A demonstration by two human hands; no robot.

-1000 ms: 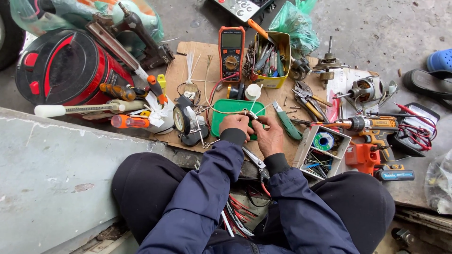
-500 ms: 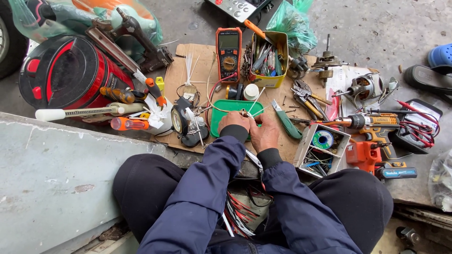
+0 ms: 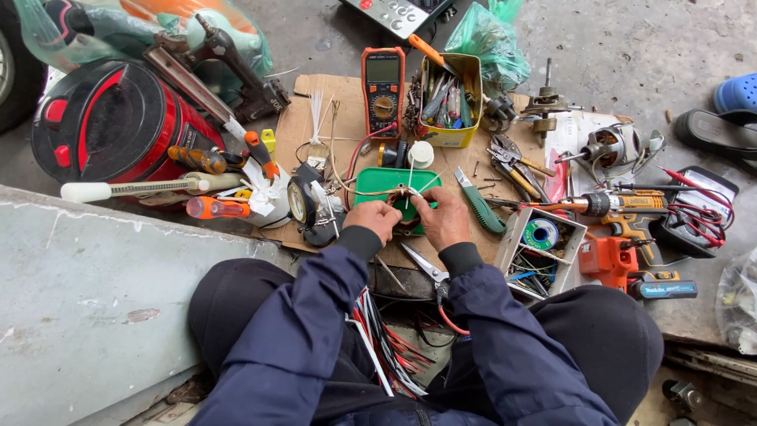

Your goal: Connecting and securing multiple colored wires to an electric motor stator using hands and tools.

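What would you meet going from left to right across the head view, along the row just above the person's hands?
Red and black round appliance → orange-handled screwdriver → left hand → right hand → green utility knife → solder spool → orange cordless drill.

Dark navy jacket on this person, a smooth, slightly shiny shell fabric that creases in soft folds along both arms. At each wrist the jacket ends over a snug black ribbed cuff, left sleeve (image 3: 315, 315) and right sleeve (image 3: 512, 347) matching exactly. The left hand (image 3: 375, 221) and right hand (image 3: 443, 219) are bare, no gloves, no rings or watch in sight. Below, dark trousers (image 3: 623, 347), close to black, plain cloth with no visible stripe, patch or pocket detail from up here.
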